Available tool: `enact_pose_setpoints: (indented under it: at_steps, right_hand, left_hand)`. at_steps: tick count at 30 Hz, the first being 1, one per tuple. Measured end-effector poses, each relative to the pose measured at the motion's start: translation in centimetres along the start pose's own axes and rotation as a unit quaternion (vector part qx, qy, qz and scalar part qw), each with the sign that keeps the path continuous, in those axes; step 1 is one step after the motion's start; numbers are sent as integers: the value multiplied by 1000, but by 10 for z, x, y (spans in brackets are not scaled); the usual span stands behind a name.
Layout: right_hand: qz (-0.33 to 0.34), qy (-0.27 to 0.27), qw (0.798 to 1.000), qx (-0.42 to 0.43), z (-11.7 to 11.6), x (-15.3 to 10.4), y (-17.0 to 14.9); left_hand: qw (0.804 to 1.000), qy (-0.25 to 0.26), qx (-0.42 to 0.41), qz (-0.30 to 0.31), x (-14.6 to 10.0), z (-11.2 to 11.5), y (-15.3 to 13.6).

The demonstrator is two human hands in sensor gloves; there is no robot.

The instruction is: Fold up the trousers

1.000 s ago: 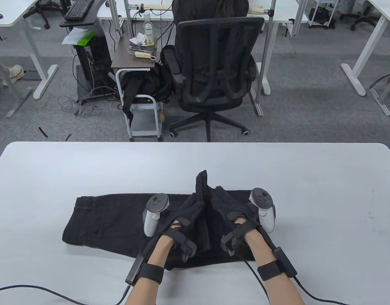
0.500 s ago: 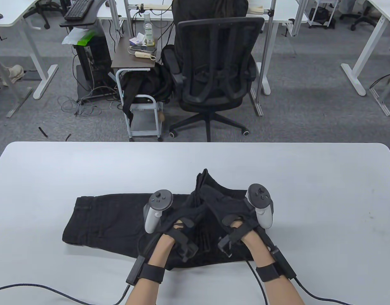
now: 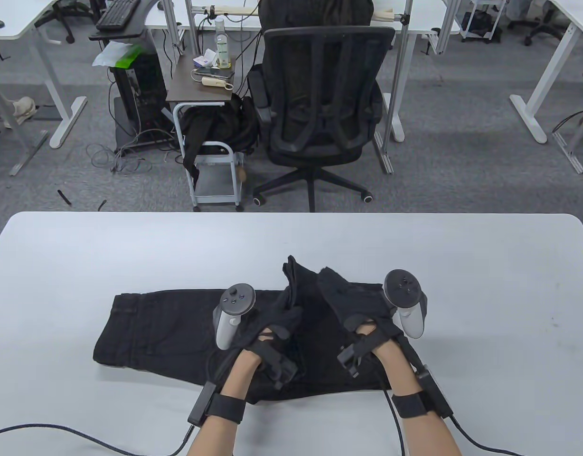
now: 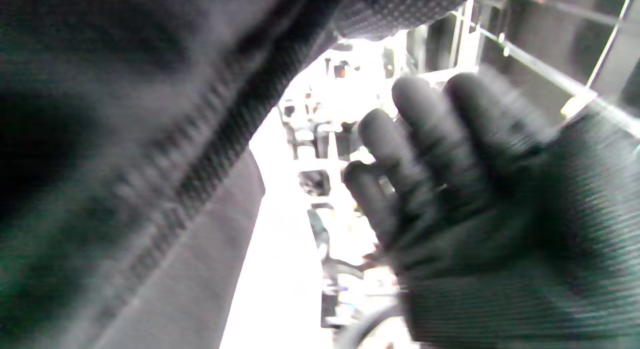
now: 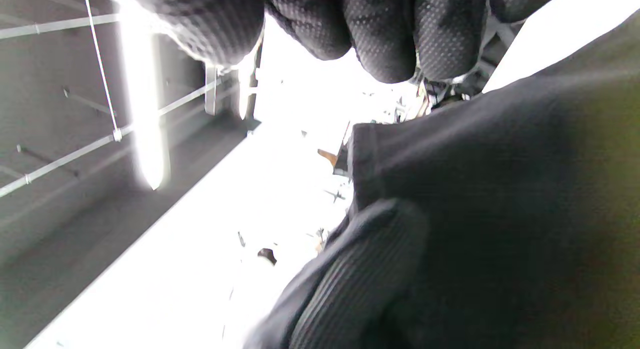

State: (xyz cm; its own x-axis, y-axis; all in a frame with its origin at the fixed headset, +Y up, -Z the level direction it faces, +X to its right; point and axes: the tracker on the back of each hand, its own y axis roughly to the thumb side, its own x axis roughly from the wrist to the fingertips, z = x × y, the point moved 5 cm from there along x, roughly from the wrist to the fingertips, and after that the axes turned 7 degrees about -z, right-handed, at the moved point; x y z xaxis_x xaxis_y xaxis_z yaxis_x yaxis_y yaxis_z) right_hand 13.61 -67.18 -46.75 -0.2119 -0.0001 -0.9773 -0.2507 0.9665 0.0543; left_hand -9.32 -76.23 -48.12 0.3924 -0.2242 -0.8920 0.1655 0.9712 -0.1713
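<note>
- Left hand [image 3: 277, 323]: gloved, over the middle of the black trousers [image 3: 154, 327]; it grips a raised flap of cloth that stands up between the two hands. In the left wrist view the cloth with a stitched seam [image 4: 215, 154] fills the near side, close against the camera.
- Right hand [image 3: 353, 304]: gloved, beside the left, over the right-hand end of the garment. The right wrist view shows fingertips [image 5: 385, 44] curled above a fold of fabric and a thumb [image 5: 360, 269] under it; judged to be pinching the cloth, though the contact itself is hidden.
- Trackers: one grey tracker [image 3: 232, 313] on the back of the left hand, another [image 3: 408, 301] on the right.
- Trousers: lying on the white table [image 3: 82, 256] near its front edge, long axis running left to right. The flat, unfolded length extends leftward from the hands; the lifted portion peaks at the centre.
- Governing relation: the remaining flat length lies to the left, so the left hand is nearer to it; carrying the raised end over would, in all likelihood, run leftward along the long axis.
- Surroundings: an office chair [image 3: 324, 95] stands beyond the table.
</note>
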Motion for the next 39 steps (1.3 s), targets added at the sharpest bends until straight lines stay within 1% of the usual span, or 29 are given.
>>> enact_pose_setpoints:
  at_steps: [2, 5, 8, 10, 11, 13, 16, 17, 22, 24, 25, 27, 28, 29, 30, 33, 35, 37, 38, 39]
  right_hand:
    - [-4, -14, 1000, 16, 13, -2, -3]
    - [-7, -19, 999, 33, 23, -2, -6]
    - [-5, -12, 999, 44, 23, 1, -7]
    - [-7, -7, 999, 47, 21, 1, -7]
    - [-6, -6, 999, 41, 19, 1, -7]
    - [-7, 4, 999, 31, 14, 2, -6]
    - [-4, 8, 1000, 29, 11, 3, -6]
    - [-5, 11, 999, 30, 10, 3, -7]
    - [-2, 35, 999, 34, 3, 5, -7]
    - [1, 35, 999, 30, 2, 5, -6]
    - [1, 35, 999, 30, 2, 5, -6]
    - [0, 36, 999, 28, 2, 5, -7]
    - [0, 37, 999, 27, 1, 6, -7]
    - [-3, 41, 999, 27, 0, 6, -9]
    - [-4, 42, 999, 27, 0, 7, -9]
    - [-9, 44, 999, 25, -2, 8, -13]
    - [-12, 45, 999, 23, -3, 9, -14]
    - [-14, 47, 999, 21, -3, 10, -16]
    - [-15, 47, 999, 21, -3, 10, -17]
    - [-15, 47, 999, 20, -3, 10, -17]
  left_hand:
    - [1000, 0, -22, 20, -5, -5, 10]
    - [998, 15, -20, 58, -18, -15, 35]
    - [995, 35, -4, 97, -35, -23, 63]
    - [991, 64, 32, 110, -48, -31, 77]
    - [988, 89, 56, 114, -56, -38, 84]
    - [981, 125, 90, 117, -70, -50, 93]
    - [973, 167, 119, 107, -88, -70, 99]
    - [971, 175, 123, 102, -91, -76, 100]
    - [962, 218, 157, 56, -116, -122, 109]
    - [955, 242, 167, 26, -124, -146, 106]
    - [953, 250, 172, 17, -126, -153, 105]
    - [944, 271, 185, -19, -131, -177, 97]
    - [942, 276, 189, -32, -132, -185, 93]
    - [937, 285, 193, -55, -133, -197, 85]
    - [934, 287, 198, -74, -134, -205, 79]
    - [921, 299, 206, -144, -133, -233, 47]
    - [913, 303, 206, -178, -132, -248, 27]
    - [906, 308, 215, -195, -130, -257, 13]
    - [897, 313, 229, -212, -130, -264, 5]
    - [892, 314, 236, -221, -130, -267, 1]
